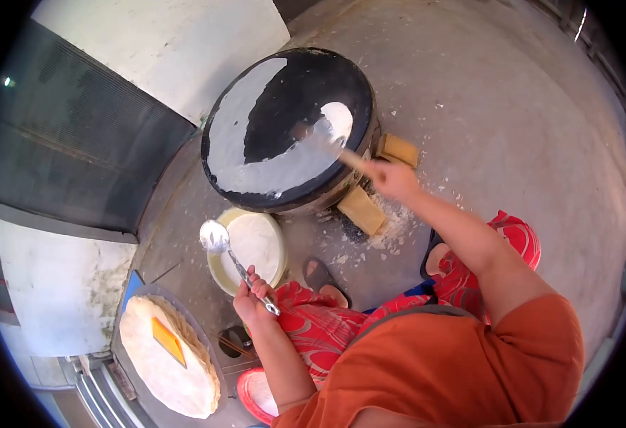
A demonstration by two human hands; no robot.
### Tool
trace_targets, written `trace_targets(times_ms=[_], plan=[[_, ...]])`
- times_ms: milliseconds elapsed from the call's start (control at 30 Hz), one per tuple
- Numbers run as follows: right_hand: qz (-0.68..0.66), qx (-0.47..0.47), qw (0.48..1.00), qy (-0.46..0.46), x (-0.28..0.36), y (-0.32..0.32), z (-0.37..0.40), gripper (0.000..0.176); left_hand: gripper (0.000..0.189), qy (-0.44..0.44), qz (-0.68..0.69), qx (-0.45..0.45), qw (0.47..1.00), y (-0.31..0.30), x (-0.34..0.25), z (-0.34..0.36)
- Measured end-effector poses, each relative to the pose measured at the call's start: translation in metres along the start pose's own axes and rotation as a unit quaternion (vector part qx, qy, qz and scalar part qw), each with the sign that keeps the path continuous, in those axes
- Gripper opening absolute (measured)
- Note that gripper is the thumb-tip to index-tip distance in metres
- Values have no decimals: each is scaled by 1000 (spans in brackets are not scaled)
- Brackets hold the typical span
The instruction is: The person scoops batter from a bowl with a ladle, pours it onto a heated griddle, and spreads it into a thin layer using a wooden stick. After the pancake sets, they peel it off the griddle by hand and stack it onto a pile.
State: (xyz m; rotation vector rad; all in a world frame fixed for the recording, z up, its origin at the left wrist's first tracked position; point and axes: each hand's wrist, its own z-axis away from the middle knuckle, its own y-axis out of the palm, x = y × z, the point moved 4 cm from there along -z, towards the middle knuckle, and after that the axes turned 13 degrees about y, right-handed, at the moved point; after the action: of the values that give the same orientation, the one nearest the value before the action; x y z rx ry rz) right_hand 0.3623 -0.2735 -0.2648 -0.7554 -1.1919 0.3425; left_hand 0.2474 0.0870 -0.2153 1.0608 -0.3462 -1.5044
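Note:
My right hand [393, 177] grips the wooden handle of a spreader [327, 140] that rests on a round black griddle [306, 85]. A thin white film of batter [256, 153] covers the griddle's left and near part; the middle is bare black. My left hand [254, 298] holds a metal ladle [217, 239] by its handle, with the bowl raised over the rim of a pale bowl of white batter [256, 246]. The bowl stands on the ground just in front of the griddle.
A tray [209, 342] at the lower left carries a stack of thin round sheets [160, 364] with an orange scraper [168, 340] on top. Wooden blocks [361, 209] lie beside the griddle. White crumbs litter the concrete floor. My knees in red patterned cloth are below.

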Motion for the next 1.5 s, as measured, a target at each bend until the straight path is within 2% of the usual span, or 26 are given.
trace_targets(times_ms=[33, 67, 167, 233, 367, 433, 467, 500, 533, 600, 667, 733, 767, 833, 867, 933, 1000, 1033, 1100, 1167, 1200, 1267, 1300, 1367, 1433, 1500], plan=[[101, 22, 983, -151, 3, -3, 18, 44, 33, -2, 2, -10, 1000, 1, 1, 0], [199, 44, 933, -298, 1, -3, 30, 45, 33, -4, 4, -20, 1000, 1, 2, 1], [220, -6, 941, -255, -49, -38, -25, 48, 32, 7, -9, -37, 999, 3, 5, 3], [299, -76, 931, -194, -42, -59, -67, 51, 32, 13, -18, -37, 999, 5, 7, 1], [269, -111, 934, -205, -7, -50, -109, 53, 31, 20, -19, -42, 999, 7, 10, -7], [52, 66, 994, -73, -15, -26, -103, 53, 31, 16, -12, -48, 999, 7, 12, -8], [52, 68, 994, -74, -23, -29, -94, 53, 31, 11, -6, -53, 998, 8, 13, -9], [128, 56, 967, -212, -28, -40, -80, 51, 31, 14, -5, -64, 998, 10, 14, -8], [200, 43, 915, -347, -35, -50, -72, 50, 31, 15, -4, -65, 998, 11, 14, -8], [242, 16, 940, -238, -59, -76, -116, 47, 31, 22, -15, -74, 997, 10, 16, -8], [226, -97, 927, -283, -56, -79, -169, 49, 30, 26, -23, -74, 997, 11, 20, -13], [250, -121, 922, -270, -13, -73, -194, 49, 28, 25, -7, -84, 996, 14, 22, -18], [249, -121, 922, -270, 4, -64, -196, 49, 29, 29, -11, -95, 995, 15, 24, -21], [136, 0, 983, -125, 16, -47, -202, 46, 29, 22, -4, -109, 994, 21, 27, -22], [136, -1, 983, -127, 12, -51, -195, 46, 30, 15, 6, -123, 992, 23, 29, -23], [215, 78, 911, -344, -3, -56, -173, 43, 31, 6, 22, -125, 992, 28, 32, -24], [157, 60, 946, -276, -42, -74, -212, 42, 31, 21, -10, -118, 993, 28, 32, -26], [156, 62, 946, -276, -36, -73, -230, 42, 31, 21, -14, -115, 993, 27, 33, -28], [272, -46, 931, -238, -14, -73, -272, 43, 32, 21, -12, -116, 993, 29, 36, -34], [230, -80, 931, -271, 18, -49, -294, 45, 32, 24, -7, -114, 993, 34, 40, -38], [228, -80, 932, -271, 34, -41, -292, 45, 32, 20, -2, -127, 992, 37, 43, -39], [137, 38, 976, -164, 51, -28, -287, 49, 32, 16, 5, -138, 990, 41, 44, -42], [124, 58, 954, -267, 39, -27, -286, 52, 32, 11, 7, -139, 990, 39, 43, -43], [147, 78, 949, -269, 5, -56, -300, 51, 33, 3, 9, -137, 991, 33, 40, -47], [168, 100, 945, -263, 3, -59, -315, 51, 33, 13, 2, -137, 990, 36, 43, -49], [266, -61, 920, -283, 23, -59, -336, 48, 34, 17, -13, -137, 990, 40, 45, -51]])
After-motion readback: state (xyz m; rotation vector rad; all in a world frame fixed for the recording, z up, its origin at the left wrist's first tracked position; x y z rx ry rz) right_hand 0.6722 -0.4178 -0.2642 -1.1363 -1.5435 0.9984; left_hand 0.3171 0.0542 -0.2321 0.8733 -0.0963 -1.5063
